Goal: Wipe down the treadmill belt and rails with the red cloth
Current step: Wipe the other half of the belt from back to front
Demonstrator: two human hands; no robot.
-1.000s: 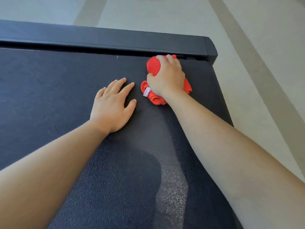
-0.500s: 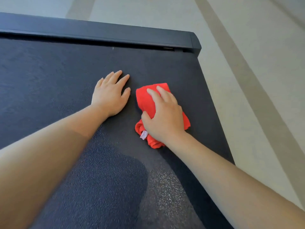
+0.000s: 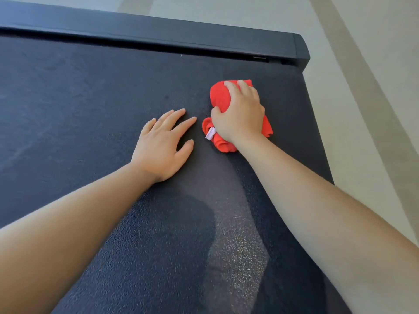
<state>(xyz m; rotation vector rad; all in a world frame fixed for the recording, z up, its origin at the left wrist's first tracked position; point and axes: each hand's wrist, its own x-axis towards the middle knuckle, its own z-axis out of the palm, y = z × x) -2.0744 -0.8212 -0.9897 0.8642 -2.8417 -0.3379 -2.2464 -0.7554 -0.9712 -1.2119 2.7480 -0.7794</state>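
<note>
The dark textured treadmill belt (image 3: 79, 105) fills most of the view. A black rail (image 3: 158, 30) runs across its far end. A bunched red cloth (image 3: 218, 98) with a small white tag lies on the belt near the right edge. My right hand (image 3: 240, 116) presses down on it, fingers curled over the top. My left hand (image 3: 162, 146) rests flat on the belt just to the left of the cloth, fingers spread, holding nothing.
Pale tiled floor (image 3: 362, 87) with darker stripes lies beyond the belt's right edge and past the far rail. A shadow and a lighter streak (image 3: 235, 245) cross the belt between my forearms.
My right hand has pushed the red cloth away from me, back toward the far rail, after pulling it nearer half a second ago. My left hand stays planted.
</note>
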